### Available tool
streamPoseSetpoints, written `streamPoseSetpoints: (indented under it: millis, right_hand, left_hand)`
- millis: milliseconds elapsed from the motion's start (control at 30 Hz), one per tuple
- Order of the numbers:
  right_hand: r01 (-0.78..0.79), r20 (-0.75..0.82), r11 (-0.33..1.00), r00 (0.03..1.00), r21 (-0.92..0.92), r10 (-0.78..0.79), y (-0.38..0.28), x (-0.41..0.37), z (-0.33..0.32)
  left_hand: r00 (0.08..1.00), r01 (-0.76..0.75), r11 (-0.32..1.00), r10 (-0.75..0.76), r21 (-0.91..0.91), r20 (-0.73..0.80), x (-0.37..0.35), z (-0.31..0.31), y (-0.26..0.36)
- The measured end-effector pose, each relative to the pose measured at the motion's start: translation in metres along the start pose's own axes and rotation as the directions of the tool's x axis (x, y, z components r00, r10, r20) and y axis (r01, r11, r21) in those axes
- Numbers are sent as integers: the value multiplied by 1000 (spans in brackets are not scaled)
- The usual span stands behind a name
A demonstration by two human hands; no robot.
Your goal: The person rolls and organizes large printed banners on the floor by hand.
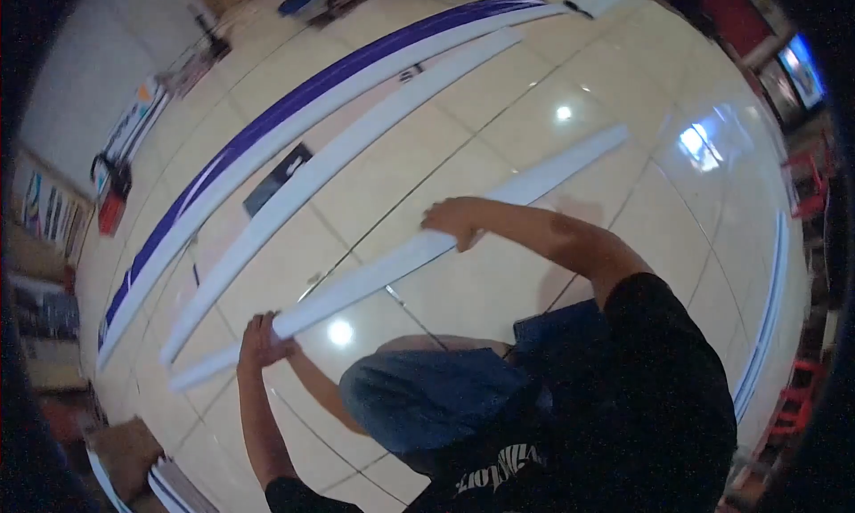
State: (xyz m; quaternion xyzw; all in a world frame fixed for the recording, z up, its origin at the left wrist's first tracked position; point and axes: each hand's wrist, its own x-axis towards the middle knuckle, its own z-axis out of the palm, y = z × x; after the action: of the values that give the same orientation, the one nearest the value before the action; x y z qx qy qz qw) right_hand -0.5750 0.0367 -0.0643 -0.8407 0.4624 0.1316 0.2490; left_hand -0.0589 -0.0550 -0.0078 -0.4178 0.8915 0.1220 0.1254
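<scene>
A long white strip (534,183) lies slantwise across the glossy tiled floor (534,112). My left hand (261,341) grips it close to its near-left end, fingers wrapped around its edge. My right hand (454,221) holds the same strip around its middle, fingers curled over the edge, arm reaching out from the right. Below the strip are my bent knee in blue denim (427,397) and my black shirt (641,397).
A second white strip (356,148) and a longer purple-and-white strip (294,112) lie parallel farther away. A dark flat piece (276,179) rests between them. Another long strip (766,317) runs along the right edge, near red stools (806,183). Boxes and panels (134,460) sit at bottom left.
</scene>
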Motion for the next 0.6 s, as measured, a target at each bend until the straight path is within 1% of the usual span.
streamPoseSetpoints:
  millis: [33,67,100,133,167,200,233,267,300,333,367,400,433,467,500,533,567,600]
  right_hand:
    - [-8,24,1000,1000,24,7,-3,2,-3]
    - [-36,21,999,999,31,36,8,11,-4]
    - [-104,21,977,995,187,101,27,27,0]
    - [-159,24,929,987,333,160,39,33,1]
    - [-163,10,928,985,335,169,29,25,-3]
    - [-124,-101,982,985,146,139,5,11,-13]
    - [-101,-200,993,976,-53,89,-9,3,-17]
    - [-107,-203,993,975,-48,95,-6,6,-13]
    - [-113,-190,990,977,-89,95,-2,13,-8]
    - [-123,-184,983,978,-136,97,5,21,-6]
    - [-133,-193,982,975,-136,106,12,27,-12]
    - [-178,-127,978,978,-109,164,17,32,-18]
    - [-224,-60,971,974,-81,219,22,35,-21]
    - [-228,-63,971,973,-77,224,23,27,-21]
    - [-370,-259,919,908,-133,328,27,14,-24]
    - [-511,-450,845,799,-156,400,28,2,-26]
    - [-607,-582,792,670,-71,461,35,2,-13]
    - [-607,-590,791,666,-73,457,27,-5,-8]
  left_hand:
    - [997,-72,997,72,0,-38,12,30,-26]
    - [994,-102,995,102,2,-38,12,36,-37]
    - [1000,-21,985,21,-173,-5,11,39,-46]
    - [997,70,939,-60,-336,41,15,38,-50]
    - [992,121,967,-126,-225,-8,11,14,-19]
    - [993,118,969,-122,-216,-7,9,15,-22]
    - [990,4,990,-23,-140,-141,0,23,-27]
    - [960,-104,993,87,-50,-265,-6,31,-31]
    - [978,-4,999,-4,-38,-210,-6,34,-32]
    - [976,-14,999,6,-33,-218,-5,36,-33]
    - [977,10,999,-21,-51,-213,-5,37,-32]
    - [978,37,997,-50,-69,-201,-9,39,-31]
    - [976,3,999,-15,-55,-215,-9,42,-30]
    - [977,-2,999,-9,-50,-214,-6,47,-23]
    - [970,-56,996,39,-67,-238,-1,50,-11]
    - [961,-112,990,87,-82,-261,2,53,2]
    - [971,-106,990,83,-91,-226,10,50,29]
    - [977,-96,990,74,-101,-198,27,44,62]
